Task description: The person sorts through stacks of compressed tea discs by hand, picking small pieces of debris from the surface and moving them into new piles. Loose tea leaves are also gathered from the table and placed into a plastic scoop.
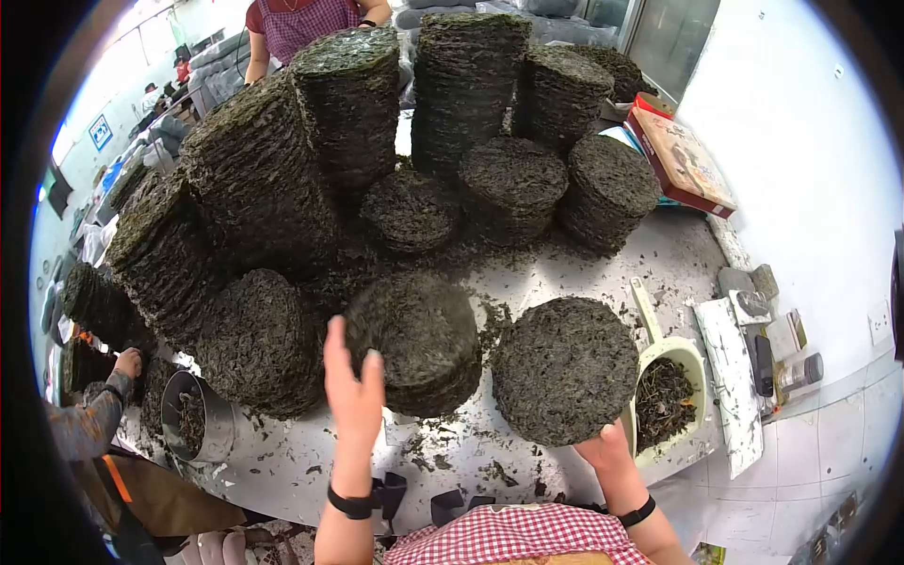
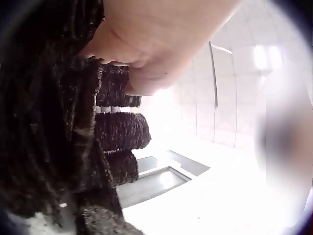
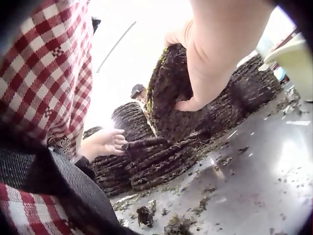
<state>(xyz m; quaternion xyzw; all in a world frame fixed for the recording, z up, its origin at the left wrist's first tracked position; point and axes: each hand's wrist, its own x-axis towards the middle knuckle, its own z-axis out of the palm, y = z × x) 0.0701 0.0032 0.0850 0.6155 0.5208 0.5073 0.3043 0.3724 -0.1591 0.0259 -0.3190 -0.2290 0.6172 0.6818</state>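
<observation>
My right hand (image 1: 607, 448) grips the near edge of a round dark dried-seaweed cake (image 1: 565, 372). In the right wrist view the cake (image 3: 164, 98) is tilted up off the metal table, with the thumb on one face. My left hand (image 1: 358, 405) has its fingers extended and thumb apart, right at the left side of a low round seaweed stack (image 1: 419, 339). The right wrist view shows this left hand (image 3: 105, 143) with nothing in it. In the left wrist view the hand (image 2: 146, 44) is beside dark layered seaweed, its fingertips partly hidden.
Tall seaweed stacks (image 1: 471, 85) stand along the back and left. A cream dustpan (image 1: 699, 363) of scraps lies at the right. A metal can (image 1: 218, 424) stands front left. Loose flakes cover the table (image 1: 311, 480). Another person's hand (image 1: 129, 363) is at the far left.
</observation>
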